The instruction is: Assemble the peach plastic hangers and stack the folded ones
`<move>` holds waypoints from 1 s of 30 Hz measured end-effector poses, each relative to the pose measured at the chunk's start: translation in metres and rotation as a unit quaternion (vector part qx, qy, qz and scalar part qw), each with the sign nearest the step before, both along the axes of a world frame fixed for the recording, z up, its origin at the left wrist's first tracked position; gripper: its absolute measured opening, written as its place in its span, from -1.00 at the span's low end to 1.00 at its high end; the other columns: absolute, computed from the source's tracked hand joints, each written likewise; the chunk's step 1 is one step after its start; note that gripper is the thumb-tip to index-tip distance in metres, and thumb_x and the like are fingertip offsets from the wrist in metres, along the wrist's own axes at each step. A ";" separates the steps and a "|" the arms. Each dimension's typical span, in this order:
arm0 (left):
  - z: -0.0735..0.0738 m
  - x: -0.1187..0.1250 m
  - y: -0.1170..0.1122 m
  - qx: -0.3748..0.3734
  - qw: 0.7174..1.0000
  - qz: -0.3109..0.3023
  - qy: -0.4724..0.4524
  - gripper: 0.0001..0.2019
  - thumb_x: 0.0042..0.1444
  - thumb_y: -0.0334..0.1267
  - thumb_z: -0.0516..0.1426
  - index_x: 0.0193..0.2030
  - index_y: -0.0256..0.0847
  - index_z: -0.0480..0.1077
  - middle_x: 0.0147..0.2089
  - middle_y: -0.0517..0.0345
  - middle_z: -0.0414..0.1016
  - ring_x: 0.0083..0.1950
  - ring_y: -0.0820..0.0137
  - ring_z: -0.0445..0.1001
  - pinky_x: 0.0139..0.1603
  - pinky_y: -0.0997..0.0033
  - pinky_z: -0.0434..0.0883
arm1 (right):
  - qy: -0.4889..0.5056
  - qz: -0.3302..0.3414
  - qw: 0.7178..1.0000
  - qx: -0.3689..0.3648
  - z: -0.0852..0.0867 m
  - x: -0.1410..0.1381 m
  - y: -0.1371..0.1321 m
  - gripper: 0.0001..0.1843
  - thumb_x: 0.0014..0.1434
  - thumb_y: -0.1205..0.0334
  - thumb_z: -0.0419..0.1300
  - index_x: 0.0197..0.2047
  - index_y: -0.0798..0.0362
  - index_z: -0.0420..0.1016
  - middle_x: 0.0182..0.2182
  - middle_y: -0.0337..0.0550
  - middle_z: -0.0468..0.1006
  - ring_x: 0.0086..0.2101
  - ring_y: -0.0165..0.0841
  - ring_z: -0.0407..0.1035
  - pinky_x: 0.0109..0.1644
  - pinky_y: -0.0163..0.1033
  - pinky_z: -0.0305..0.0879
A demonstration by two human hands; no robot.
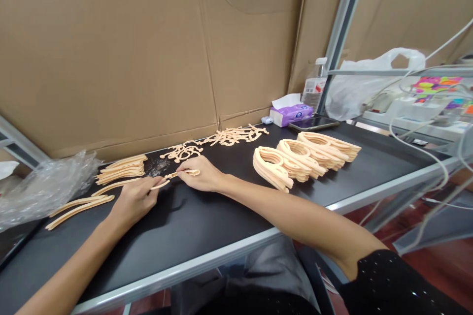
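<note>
My left hand (135,198) is closed around a cream-coloured strip (117,185) whose long end points left. My right hand (204,173) pinches a cream piece with a small looped end (192,172). A thin cream length (170,175) spans the short gap between the hands; I cannot tell whether all these parts are one piece. Left of my left hand lie a stack of similar strips (123,169) and loose strips (82,208). Behind my right hand are thin, curly offcut-like bits (185,151) and a larger heap of them (236,136).
Stacked cream pieces with ring-shaped ends (283,179) stand at right. Behind them are a purple tissue pack (295,114), a phone (314,123) and a bottle (314,88). Clear plastic wrap (48,187) covers the left end. Cardboard (148,59) walls the back; white cables (417,145) hang right.
</note>
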State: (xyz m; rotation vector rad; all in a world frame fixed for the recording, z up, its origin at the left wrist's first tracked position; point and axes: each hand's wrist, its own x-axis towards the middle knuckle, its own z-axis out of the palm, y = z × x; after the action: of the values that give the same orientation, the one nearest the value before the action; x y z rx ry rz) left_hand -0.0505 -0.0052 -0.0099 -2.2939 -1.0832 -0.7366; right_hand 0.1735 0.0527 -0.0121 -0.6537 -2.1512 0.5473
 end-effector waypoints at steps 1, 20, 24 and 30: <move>-0.001 -0.001 0.001 0.008 1.000 0.003 -0.007 -0.74 0.27 -0.32 0.03 -0.25 -0.24 0.57 -0.35 0.06 0.65 -0.40 0.35 0.59 -0.29 0.44 0.48 | 0.006 -0.008 1.000 -0.018 0.000 0.000 -0.001 -0.78 0.16 0.43 0.15 -0.32 0.12 0.65 -0.38 -0.16 0.65 -0.33 -0.40 0.48 -0.18 -0.36 0.27; 0.002 0.011 0.000 -0.023 0.995 0.050 -0.078 -0.73 0.28 -0.13 0.09 -0.20 -0.22 0.58 -0.25 0.09 0.68 -0.29 0.33 0.62 -0.21 0.44 0.48 | 0.302 0.012 0.805 -0.510 0.022 -0.003 0.006 -0.87 0.03 0.45 0.21 -0.52 0.16 0.50 -0.63 -0.16 0.55 -0.59 -0.42 0.46 -0.50 -0.42 0.31; 0.003 0.013 -0.002 -0.076 0.991 0.059 -0.095 -0.68 0.28 -0.07 0.08 -0.04 -0.21 0.53 -0.40 0.20 0.61 -0.47 0.43 0.51 -0.35 0.48 0.43 | 0.331 0.038 0.769 -0.545 0.029 0.000 0.003 -0.85 0.09 0.43 0.15 -0.47 0.17 0.50 -0.63 -0.14 0.56 -0.61 -0.44 0.43 -0.51 -0.43 0.30; 0.004 0.015 -0.003 -0.101 0.985 0.080 -0.119 -0.61 0.27 -0.01 0.06 0.07 -0.24 0.42 -0.44 0.23 0.57 -0.54 0.44 0.45 -0.41 0.48 0.40 | 0.287 0.064 0.776 -0.558 0.026 -0.002 0.003 -0.85 0.09 0.41 0.14 -0.51 0.14 0.41 -0.67 -0.14 0.53 -0.65 -0.44 0.38 -0.54 -0.42 0.29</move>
State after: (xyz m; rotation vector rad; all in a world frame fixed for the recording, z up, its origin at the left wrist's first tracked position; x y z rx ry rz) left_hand -0.0358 -0.0085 -0.0063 -2.2904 -1.4933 -0.8883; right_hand 0.1711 0.0559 0.0140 -0.7805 -1.1164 1.8825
